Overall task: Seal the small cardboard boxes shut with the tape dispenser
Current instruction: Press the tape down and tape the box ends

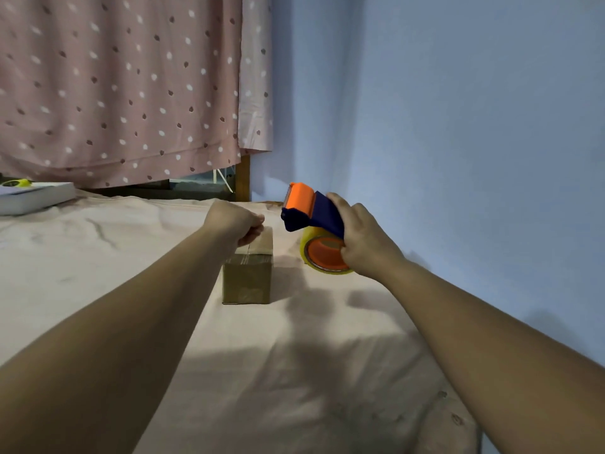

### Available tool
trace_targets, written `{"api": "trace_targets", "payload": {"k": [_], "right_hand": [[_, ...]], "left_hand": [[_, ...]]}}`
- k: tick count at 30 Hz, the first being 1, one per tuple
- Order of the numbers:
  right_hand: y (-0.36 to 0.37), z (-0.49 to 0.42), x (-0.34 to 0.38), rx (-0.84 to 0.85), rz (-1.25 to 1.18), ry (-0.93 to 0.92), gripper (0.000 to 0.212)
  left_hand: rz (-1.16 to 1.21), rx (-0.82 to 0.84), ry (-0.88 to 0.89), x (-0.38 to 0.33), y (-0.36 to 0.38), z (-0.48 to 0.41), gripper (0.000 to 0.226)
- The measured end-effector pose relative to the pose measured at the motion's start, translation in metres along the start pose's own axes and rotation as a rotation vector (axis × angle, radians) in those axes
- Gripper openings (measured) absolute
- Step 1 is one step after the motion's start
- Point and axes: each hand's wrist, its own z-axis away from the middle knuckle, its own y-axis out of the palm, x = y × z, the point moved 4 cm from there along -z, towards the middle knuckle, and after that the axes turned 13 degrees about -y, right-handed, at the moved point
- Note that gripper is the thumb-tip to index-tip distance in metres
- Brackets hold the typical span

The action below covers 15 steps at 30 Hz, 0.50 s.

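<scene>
Cardboard box [247, 278] sits closed on the bedsheet [98, 257], contents hidden; left hand [234, 222] rests curled on its taped top, grasp unclear. Right hand [363, 237] grips the tape dispenser [311, 214] just beside.

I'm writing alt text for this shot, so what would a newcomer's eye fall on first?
The bright orange-and-blue tape dispenser, gripped by the right hand right of centre, stands out first. Next comes the small cardboard box at centre on the pale sheet, taped along its top, with the left hand resting on it. Behind, at upper left, hangs a pink spotted curtain.
</scene>
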Motion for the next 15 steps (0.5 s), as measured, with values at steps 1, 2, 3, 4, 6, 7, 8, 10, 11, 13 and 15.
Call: {"api": "trace_targets", "payload": {"k": [1, 2, 3, 4, 6, 7, 8, 10, 11, 13, 15], "right_hand": [[0.001, -0.001, 0.002, -0.003, 0.024, -0.008, 0.073], [0.003, -0.002, 0.004, -0.003, 0.035, -0.004, 0.071], [0.005, -0.003, 0.004, -0.005, 0.024, 0.013, 0.069], [0.006, -0.003, 0.004, -0.019, -0.014, 0.039, 0.068], [0.004, -0.004, 0.004, -0.089, -0.169, 0.12, 0.062], [0.003, -0.004, 0.003, -0.125, -0.252, 0.162, 0.06], [0.003, -0.003, 0.002, -0.141, -0.311, 0.187, 0.059], [0.005, 0.0, 0.001, -0.127, -0.314, 0.179, 0.057], [0.008, 0.002, 0.0, -0.097, -0.277, 0.161, 0.058], [0.018, 0.005, -0.002, -0.001, -0.176, 0.12, 0.065], [0.025, 0.006, -0.006, 0.072, -0.073, 0.102, 0.069]], "left_hand": [[-0.016, -0.017, 0.01, -0.003, -0.002, -0.001, 0.014], [-0.028, -0.032, 0.022, -0.005, -0.004, -0.002, 0.013], [-0.035, -0.043, 0.024, -0.006, -0.006, -0.003, 0.013], [-0.046, -0.05, 0.012, -0.005, -0.007, -0.004, 0.013], [-0.083, -0.061, -0.024, -0.003, -0.011, -0.006, 0.014], [-0.101, -0.057, -0.038, -0.002, -0.014, -0.008, 0.015], [-0.121, -0.058, -0.048, -0.002, -0.017, -0.01, 0.017], [-0.178, -0.084, -0.042, -0.002, -0.023, -0.014, 0.019], [-0.211, -0.099, -0.029, -0.003, -0.024, -0.015, 0.02], [-0.275, -0.129, 0.006, -0.005, -0.025, -0.015, 0.02], [-0.312, -0.15, 0.039, -0.008, -0.022, -0.013, 0.019]]}}
